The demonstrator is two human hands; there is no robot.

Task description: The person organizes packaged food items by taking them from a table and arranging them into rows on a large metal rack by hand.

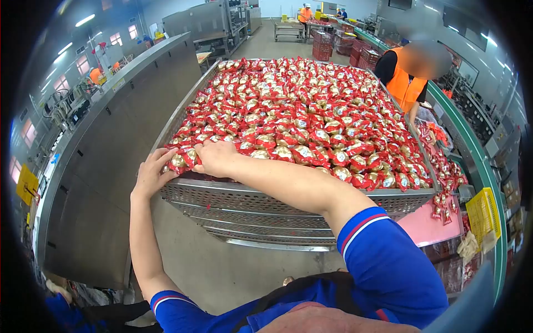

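Note:
Rows of red and gold wrapped packets (302, 119) fill a perforated metal tray (250, 194), the top one of a stack. At its near left corner, my left hand (154, 171) has its fingers bent over the edge, with thumb and fingers around a packet (176, 161). Just to the right of it, my right hand (215, 158) presses its fingers down on the packets by the front rim, palm down; its fingertips are partly hidden among the wrappers.
A person in an orange vest (404, 83) stands at the tray's right side. Beyond runs a green-edged conveyor (463, 133), with a yellow basket (484, 213) and loose packets. A tall metal panel (111, 150) stands on the left. Red crates (322, 45) are at the back.

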